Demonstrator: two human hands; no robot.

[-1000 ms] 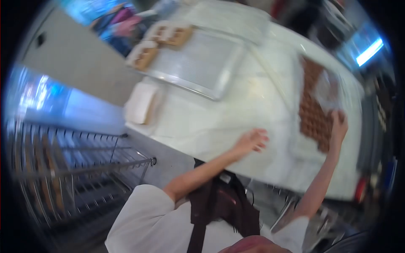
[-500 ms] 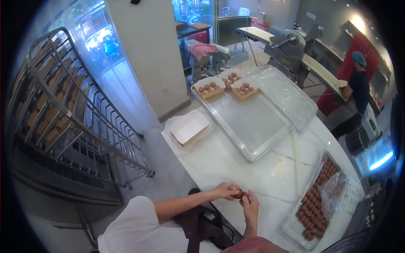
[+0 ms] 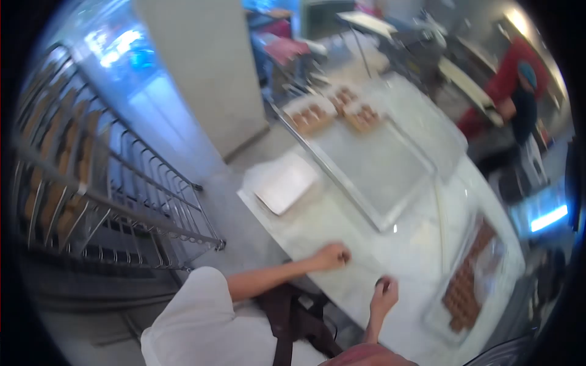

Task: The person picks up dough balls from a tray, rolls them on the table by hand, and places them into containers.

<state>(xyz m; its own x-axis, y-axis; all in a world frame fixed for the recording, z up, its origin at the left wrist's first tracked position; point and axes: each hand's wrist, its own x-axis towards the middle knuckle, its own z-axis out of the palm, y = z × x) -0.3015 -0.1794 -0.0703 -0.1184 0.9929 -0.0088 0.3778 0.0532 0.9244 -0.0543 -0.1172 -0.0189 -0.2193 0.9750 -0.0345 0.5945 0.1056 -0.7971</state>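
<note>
My left hand (image 3: 329,257) is closed over the table's front edge, with a small dark brown dough piece (image 3: 344,257) at its fingertips. Lower and to the right, my right hand (image 3: 384,296) is also closed, and another dark brown dough piece (image 3: 383,282) shows between its fingers. Motion blur hides the exact shape of both pieces. A gap of bare marble separates the hands. To the right lies a tray of brown dough balls (image 3: 462,297) in rows, partly under clear plastic (image 3: 490,263).
A metal tray (image 3: 379,221) holds three paper boxes (image 3: 310,117) of brown balls at its far end. Stacked white paper boxes (image 3: 285,183) sit at the table's left edge. A wheeled rack (image 3: 122,207) stands left. A person (image 3: 524,110) works at the back right.
My hands were together at the brown dough; now they are apart, each with a piece. The left went slightly up, the right moved rightward. The view has shifted and blurred.
</note>
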